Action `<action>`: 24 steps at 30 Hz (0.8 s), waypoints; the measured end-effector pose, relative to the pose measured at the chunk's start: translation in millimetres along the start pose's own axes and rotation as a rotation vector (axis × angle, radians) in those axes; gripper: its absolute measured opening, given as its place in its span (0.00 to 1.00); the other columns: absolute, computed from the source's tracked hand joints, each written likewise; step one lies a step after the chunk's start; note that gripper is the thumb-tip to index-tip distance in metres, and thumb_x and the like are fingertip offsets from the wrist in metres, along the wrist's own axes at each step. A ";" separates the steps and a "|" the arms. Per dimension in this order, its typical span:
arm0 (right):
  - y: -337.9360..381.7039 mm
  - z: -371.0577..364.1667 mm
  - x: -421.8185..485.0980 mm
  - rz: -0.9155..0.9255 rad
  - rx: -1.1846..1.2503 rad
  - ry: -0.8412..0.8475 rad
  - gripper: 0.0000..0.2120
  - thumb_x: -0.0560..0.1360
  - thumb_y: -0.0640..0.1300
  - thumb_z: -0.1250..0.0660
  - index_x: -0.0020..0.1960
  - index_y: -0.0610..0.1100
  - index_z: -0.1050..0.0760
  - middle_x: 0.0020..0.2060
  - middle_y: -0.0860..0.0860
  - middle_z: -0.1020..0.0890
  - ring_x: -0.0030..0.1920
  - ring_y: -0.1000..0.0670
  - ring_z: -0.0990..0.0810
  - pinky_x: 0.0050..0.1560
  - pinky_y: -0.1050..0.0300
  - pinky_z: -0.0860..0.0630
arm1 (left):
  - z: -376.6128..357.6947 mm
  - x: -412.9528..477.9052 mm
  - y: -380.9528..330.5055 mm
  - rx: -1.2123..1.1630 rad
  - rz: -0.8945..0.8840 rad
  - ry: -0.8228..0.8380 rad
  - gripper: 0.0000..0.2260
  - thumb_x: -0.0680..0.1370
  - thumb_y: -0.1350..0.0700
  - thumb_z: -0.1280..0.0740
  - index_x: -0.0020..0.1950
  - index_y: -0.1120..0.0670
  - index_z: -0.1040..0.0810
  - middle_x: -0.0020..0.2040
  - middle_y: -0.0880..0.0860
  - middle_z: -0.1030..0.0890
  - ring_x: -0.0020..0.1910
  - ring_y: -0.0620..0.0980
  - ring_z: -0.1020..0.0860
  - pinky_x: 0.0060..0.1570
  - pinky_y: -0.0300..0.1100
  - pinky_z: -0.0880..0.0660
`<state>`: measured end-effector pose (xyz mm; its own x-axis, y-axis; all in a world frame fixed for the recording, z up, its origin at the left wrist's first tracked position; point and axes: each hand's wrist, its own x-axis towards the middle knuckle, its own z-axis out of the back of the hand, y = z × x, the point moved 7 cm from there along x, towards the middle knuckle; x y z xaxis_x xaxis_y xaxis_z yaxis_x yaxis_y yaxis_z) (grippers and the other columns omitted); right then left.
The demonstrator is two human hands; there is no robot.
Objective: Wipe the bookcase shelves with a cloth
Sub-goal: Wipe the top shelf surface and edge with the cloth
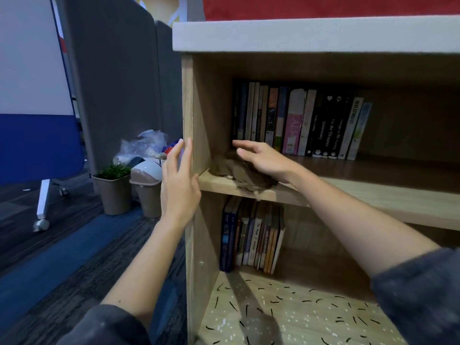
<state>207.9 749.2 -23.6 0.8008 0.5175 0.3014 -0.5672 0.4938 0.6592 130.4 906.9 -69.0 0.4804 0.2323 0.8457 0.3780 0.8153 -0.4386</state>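
Head view: left hand [179, 180] lies flat against the front edge of the bookcase [188, 100] side panel, fingers straight and slightly apart. Right hand [263, 159] is over the upper shelf [348, 192], fingers extended and spread, palm on the crumpled brown cloth [239, 174] near the shelf's left front corner. A row of books [298, 120] stands behind.

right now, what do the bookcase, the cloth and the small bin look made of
Bookcase: likely laminated board, matte, with pale printed-looking wood grain. Cloth: soft brown fabric, crumpled into folds; weave too blurred to tell. Small bin: probably plastic, smooth beige body with a glossy white lid.
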 end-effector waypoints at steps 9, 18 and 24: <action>-94.7 65.1 -23.9 -0.310 -0.451 -0.139 0.12 0.79 0.43 0.42 0.59 0.41 0.25 0.49 0.45 0.21 0.47 0.45 0.23 0.41 0.57 0.28 | -94.5 32.4 -63.0 0.128 0.212 0.601 0.18 0.80 0.48 0.49 0.64 0.50 0.26 0.64 0.55 0.26 0.62 0.56 0.30 0.63 0.52 0.36; -108.9 67.9 -15.0 -0.296 -0.495 -0.106 0.18 0.78 0.47 0.43 0.66 0.45 0.29 0.64 0.45 0.26 0.63 0.44 0.28 0.62 0.53 0.30 | -105.8 58.6 -35.2 0.504 0.219 0.921 0.20 0.76 0.43 0.37 0.64 0.52 0.27 0.62 0.54 0.25 0.57 0.56 0.25 0.57 0.49 0.27; -114.4 70.0 -11.7 -0.276 -0.488 -0.106 0.18 0.78 0.48 0.43 0.66 0.47 0.29 0.65 0.45 0.26 0.64 0.45 0.29 0.62 0.53 0.30 | -146.0 60.0 -56.5 0.382 0.234 0.907 0.13 0.78 0.55 0.40 0.60 0.58 0.27 0.56 0.57 0.23 0.53 0.56 0.24 0.55 0.49 0.25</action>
<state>276.9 637.7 -54.2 0.9324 0.2634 0.2474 -0.3375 0.8793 0.3361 253.4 797.4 -37.9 0.9903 0.0472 0.1308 -0.0054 0.9529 -0.3031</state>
